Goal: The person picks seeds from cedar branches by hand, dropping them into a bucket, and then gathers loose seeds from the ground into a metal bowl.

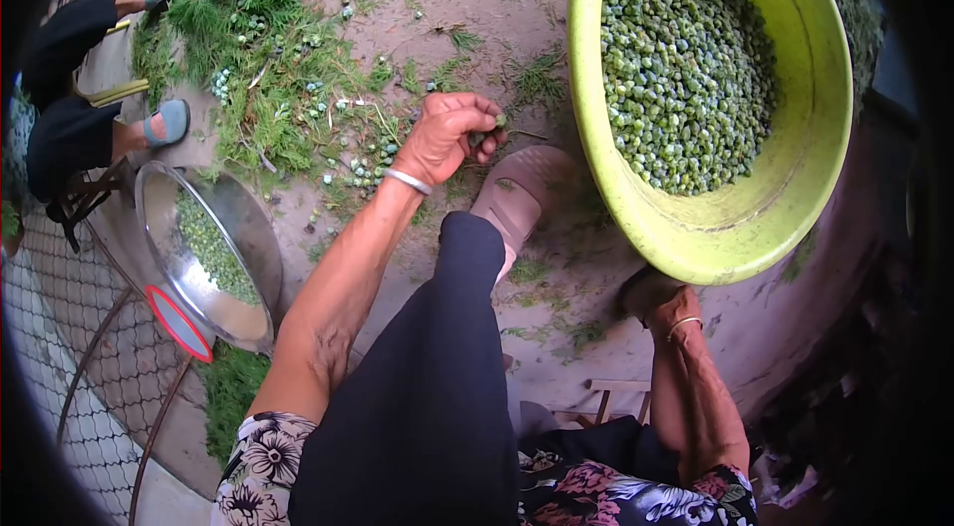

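Small green cones are pinched in the curled fingers of my left hand (457,137), above the littered ground and just beyond a pink clog (522,190). To its right is a large yellow-green basin (696,253), tilted toward me and holding a deep heap of green cones (686,74). My right hand (674,309) is low beside the basin's near rim, next to a dark shape; its fingers are mostly hidden, and whether it touches the rim is unclear. Cut green branches (283,79) with loose cones lie beyond my left hand.
A metal bowl (260,263) with green cones stands at the left, beside a red-rimmed round object (179,324) and wire mesh (60,327). Another person's feet in grey sandals (171,122) are at the upper left. A wooden stool frame (603,387) shows below.
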`<state>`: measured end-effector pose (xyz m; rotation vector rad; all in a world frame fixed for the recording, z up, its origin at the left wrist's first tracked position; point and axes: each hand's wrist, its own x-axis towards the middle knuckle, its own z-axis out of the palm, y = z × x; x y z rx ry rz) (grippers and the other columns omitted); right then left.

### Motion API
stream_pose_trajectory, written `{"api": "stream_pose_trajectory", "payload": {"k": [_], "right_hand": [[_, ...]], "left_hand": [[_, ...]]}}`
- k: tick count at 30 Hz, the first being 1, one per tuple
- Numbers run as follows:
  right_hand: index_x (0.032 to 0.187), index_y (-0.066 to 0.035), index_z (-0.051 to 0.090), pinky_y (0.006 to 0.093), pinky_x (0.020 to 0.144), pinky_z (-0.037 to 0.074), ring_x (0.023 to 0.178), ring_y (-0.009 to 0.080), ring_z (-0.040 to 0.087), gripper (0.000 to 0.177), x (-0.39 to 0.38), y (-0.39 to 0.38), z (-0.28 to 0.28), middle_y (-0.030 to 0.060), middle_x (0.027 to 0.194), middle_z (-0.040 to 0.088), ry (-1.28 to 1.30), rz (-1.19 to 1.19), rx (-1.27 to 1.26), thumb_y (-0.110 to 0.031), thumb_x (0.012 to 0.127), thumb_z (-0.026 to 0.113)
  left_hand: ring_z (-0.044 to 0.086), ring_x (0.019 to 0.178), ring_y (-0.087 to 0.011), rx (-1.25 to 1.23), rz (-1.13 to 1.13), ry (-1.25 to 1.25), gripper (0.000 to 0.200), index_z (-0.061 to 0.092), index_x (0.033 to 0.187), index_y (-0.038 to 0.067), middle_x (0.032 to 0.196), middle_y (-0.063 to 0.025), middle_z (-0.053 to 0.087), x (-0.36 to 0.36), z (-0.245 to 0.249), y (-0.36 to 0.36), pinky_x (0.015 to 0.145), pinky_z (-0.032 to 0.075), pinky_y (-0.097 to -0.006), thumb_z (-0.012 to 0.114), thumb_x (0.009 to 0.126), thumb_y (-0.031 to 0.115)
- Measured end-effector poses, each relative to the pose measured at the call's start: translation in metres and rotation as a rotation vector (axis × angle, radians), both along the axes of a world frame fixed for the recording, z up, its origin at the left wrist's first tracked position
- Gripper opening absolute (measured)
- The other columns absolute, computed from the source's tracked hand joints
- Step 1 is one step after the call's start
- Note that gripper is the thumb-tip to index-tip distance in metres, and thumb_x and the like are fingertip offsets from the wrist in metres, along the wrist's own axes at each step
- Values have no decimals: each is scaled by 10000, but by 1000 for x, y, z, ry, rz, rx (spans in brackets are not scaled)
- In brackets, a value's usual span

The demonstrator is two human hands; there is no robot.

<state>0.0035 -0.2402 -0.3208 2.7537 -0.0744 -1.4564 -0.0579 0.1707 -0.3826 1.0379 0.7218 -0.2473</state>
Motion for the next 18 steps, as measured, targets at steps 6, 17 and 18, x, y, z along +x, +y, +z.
{"api": "stream_pose_trajectory", "payload": {"k": [6,17,18], "right_hand": [[921,81,555,422,745,500,901,425,606,332,-10,-26,-19,281,883,622,-158,27,32,-127,671,624],[971,69,543,417,756,501,920,396,610,341,-16,-48,-37,268,903,625,-157,84,10,-136,702,590],[971,69,543,417,756,501,920,396,610,341,-17,-55,-41,268,903,625,-156,82,10,-136,702,590]], "left_hand": [[540,557,-114,-225,257,4,180,605,921,-17,747,-70,635,-33,11,3,470,434,-221,637,778,87],[574,543,-213,1202,-47,-40,162,612,854,-21,639,-135,611,-12,-30,47,533,465,-332,614,732,87],[556,529,-195,713,129,70,124,606,835,-5,648,-122,613,-15,-15,49,507,452,-309,611,749,84]]}}
